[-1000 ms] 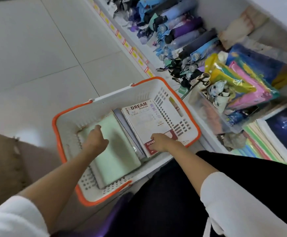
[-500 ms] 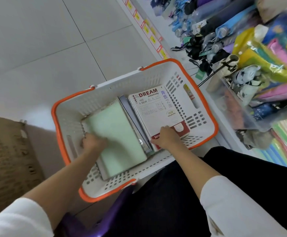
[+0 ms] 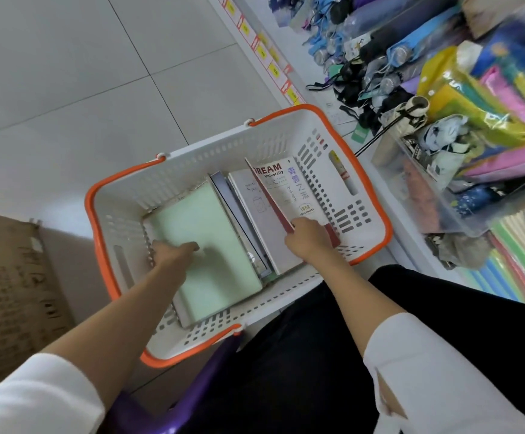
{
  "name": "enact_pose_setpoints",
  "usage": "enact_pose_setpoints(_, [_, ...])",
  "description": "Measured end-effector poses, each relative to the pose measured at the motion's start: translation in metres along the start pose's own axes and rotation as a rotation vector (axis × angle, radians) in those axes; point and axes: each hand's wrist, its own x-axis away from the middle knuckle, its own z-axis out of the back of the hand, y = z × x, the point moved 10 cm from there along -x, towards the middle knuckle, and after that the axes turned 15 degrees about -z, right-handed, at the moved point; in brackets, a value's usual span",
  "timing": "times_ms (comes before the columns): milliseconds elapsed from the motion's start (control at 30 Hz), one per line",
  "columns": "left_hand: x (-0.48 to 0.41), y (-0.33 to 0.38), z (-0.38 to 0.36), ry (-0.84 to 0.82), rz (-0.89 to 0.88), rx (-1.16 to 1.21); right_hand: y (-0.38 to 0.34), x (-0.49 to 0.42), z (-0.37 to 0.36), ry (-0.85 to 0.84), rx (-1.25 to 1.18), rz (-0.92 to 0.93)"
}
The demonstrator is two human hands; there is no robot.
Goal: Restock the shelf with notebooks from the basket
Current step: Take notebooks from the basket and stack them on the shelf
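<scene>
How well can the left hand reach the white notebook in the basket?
Probably yes: the right hand holds the DREAM notebook tilted off the white notebook, and the left hand rests close by.

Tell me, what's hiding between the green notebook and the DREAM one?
Head view: a dark-edged notebook beside the green notebook, then a white doodled notebook by the DREAM notebook.
</scene>
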Motion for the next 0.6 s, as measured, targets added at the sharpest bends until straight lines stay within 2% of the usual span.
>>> enact_pose_setpoints(133, [-0.006, -0.009, 0.015, 0.096, 0.125, 0.116, -0.031, 0.023, -0.008, -0.339, -0.209, 0.045])
enact_pose_setpoints(200, [-0.012, -0.013, 0.019, 0.090, 0.124, 0.205, -0.056, 0.046, -0.026, -0.414, -0.177, 0.110])
enact_pose_setpoints(267, [-0.015, -0.016, 0.018, 0.046, 0.115, 0.323, -0.079, 0.068, -0.045, -0.347, -0.014, 0.223])
enact_pose_setpoints(333, [-0.014, -0.018, 0.016, -0.005, 0.121, 0.412, -0.094, 0.083, -0.058, -0.192, 0.177, 0.339])
enact_pose_setpoints(400, [-0.010, -0.017, 0.014, -0.063, 0.110, 0.440, -0.100, 0.087, -0.063, -0.093, 0.260, 0.392])
enact_pose_setpoints(467, [-0.008, -0.014, 0.013, -0.101, 0.082, 0.445, -0.104, 0.084, -0.070, -0.095, 0.331, 0.438])
enact_pose_setpoints(533, [-0.006, -0.013, 0.009, -0.143, 0.070, 0.473, -0.098, 0.073, -0.078, -0.175, 0.376, 0.401])
enact_pose_setpoints(600, [-0.006, -0.013, 0.007, -0.183, 0.045, 0.469, -0.091, 0.057, -0.070, -0.169, 0.235, 0.348])
